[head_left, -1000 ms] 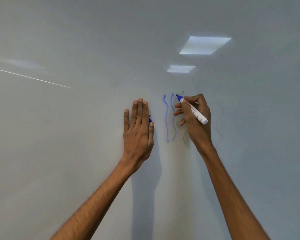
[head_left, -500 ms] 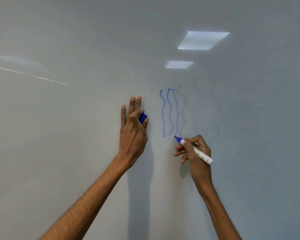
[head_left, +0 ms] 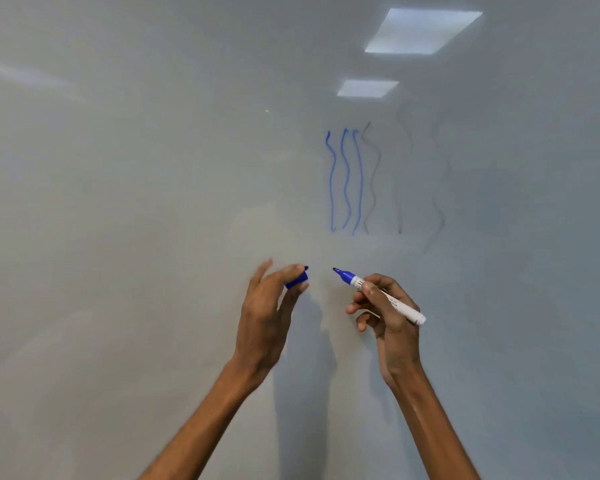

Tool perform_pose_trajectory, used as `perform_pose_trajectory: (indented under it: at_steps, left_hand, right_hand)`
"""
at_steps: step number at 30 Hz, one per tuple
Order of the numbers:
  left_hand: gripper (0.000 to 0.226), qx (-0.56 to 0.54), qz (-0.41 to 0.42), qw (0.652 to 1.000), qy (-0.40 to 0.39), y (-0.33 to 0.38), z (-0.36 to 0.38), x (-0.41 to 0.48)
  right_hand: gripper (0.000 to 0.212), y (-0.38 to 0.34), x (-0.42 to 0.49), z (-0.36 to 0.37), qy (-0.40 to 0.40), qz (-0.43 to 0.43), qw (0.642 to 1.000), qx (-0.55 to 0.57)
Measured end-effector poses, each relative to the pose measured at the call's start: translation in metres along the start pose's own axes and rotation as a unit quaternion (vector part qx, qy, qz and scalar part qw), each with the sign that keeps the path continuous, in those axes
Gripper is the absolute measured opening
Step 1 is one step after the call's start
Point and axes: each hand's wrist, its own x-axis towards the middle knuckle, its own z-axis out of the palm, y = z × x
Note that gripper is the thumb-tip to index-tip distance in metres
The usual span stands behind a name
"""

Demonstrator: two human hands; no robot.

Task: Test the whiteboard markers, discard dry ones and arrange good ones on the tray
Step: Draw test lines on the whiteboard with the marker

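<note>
Marker (head_left: 378, 294): gripped in right hand (head_left: 392, 320), long axis slanting, bare tip aimed up-left at cap (head_left: 297, 280). Cap: pinched in left hand (head_left: 264, 317), near tip, not touching, before whiteboard (head_left: 118, 202).

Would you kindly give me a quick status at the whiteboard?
Left hand pinches blue cap. Right hand grips uncapped blue marker, tip toward the cap. Three solid blue lines on the whiteboard. Nothing between cap and tip.

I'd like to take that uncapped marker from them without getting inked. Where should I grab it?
Grip the marker by its white tail end, coming from the lower right: it sticks out past the right hand, and the blue tip points away, up-left.
</note>
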Motion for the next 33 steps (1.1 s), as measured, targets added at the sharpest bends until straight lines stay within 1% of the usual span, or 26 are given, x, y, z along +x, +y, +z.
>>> perform_pose_trajectory:
  at_steps: [1, 2, 5, 7, 9, 12, 17, 21, 23, 27, 30, 33]
  left_hand:
    - [0.021, -0.032, -0.050, 0.998, -0.011, 0.007, -0.006, -0.018]
    - [0.023, -0.065, -0.105, 0.992, -0.027, 0.013, -0.012, -0.035]
    - [0.040, -0.144, -0.258, 0.953, -0.064, 0.019, -0.022, -0.083]
    - [0.041, -0.158, -0.312, 0.933, -0.083, 0.017, -0.027, -0.109]
    - [0.035, -0.161, -0.339, 0.920, -0.108, 0.014, -0.031, -0.131]
    - [0.029, -0.151, -0.353, 0.914, -0.132, 0.011, -0.034, -0.151]
    - [0.021, -0.140, -0.355, 0.910, -0.159, 0.008, -0.038, -0.165]
    - [0.020, -0.127, -0.337, 0.907, -0.218, 0.004, -0.039, -0.175]
    - [0.022, -0.115, -0.341, 0.901, -0.242, 0.001, -0.040, -0.180]
    - [0.023, -0.109, -0.341, 0.894, -0.270, 0.001, -0.045, -0.189]
    - [0.020, -0.121, -0.338, 0.897, -0.258, 0.002, -0.048, -0.196]
    - [0.019, -0.125, -0.353, 0.893, -0.249, 0.000, -0.050, -0.204]
  right_hand:
    - [0.004, 0.007, -0.007, -0.004, -0.006, 0.020, 1.000, -0.001]
    - [0.006, 0.015, -0.015, -0.008, -0.008, 0.040, 0.999, -0.006]
    - [0.012, 0.041, -0.044, -0.021, -0.006, 0.101, 0.995, -0.027]
    - [0.015, 0.058, -0.061, -0.028, -0.007, 0.141, 0.989, -0.040]
    - [0.017, 0.072, -0.074, -0.033, -0.012, 0.175, 0.983, -0.052]
    - [0.018, 0.087, -0.087, -0.035, -0.021, 0.205, 0.976, -0.068]
    - [0.012, 0.100, -0.095, -0.036, -0.040, 0.223, 0.970, -0.091]
    - [0.014, 0.110, -0.100, -0.034, -0.074, 0.247, 0.959, -0.119]
    - [0.016, 0.115, -0.102, -0.033, -0.082, 0.258, 0.954, -0.127]
    - [0.022, 0.126, -0.113, -0.033, -0.071, 0.281, 0.950, -0.118]
    - [0.021, 0.135, -0.124, -0.029, -0.051, 0.292, 0.949, -0.108]
    - [0.021, 0.143, -0.132, -0.024, -0.022, 0.296, 0.949, -0.105]
